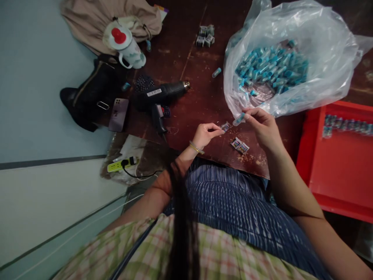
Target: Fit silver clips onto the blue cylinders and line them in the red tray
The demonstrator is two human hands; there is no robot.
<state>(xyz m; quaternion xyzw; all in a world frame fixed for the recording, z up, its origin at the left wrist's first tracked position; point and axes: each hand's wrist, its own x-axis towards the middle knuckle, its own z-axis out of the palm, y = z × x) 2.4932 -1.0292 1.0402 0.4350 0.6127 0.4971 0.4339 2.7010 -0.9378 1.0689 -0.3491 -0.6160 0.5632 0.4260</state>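
Observation:
My left hand (pixel 206 134) pinches a small printed clear label sleeve (pixel 225 126) between thumb and fingertips, low over the table. Close beside it, my right hand (pixel 264 126) grips a small clear tube with a blue cap (pixel 238 119), held tilted at the near edge of the plastic bag. Just in front of me lie a couple of small stacks of printed sleeves (pixel 239 146). Many blue-capped tubes (pixel 271 68) fill the open clear plastic bag (pixel 326 35) beyond my right hand. One loose tube (pixel 216 72) rests on the table left of the bag.
A red tray (pixel 344 171) at the right holds a row of labelled tubes (pixel 349 125). Left are a heat gun (pixel 169 91), a phone (pixel 118 114), a black bag (pixel 96 87) and a lidded mug (pixel 131 52). Several sleeve stacks (pixel 205 35) sit farther back.

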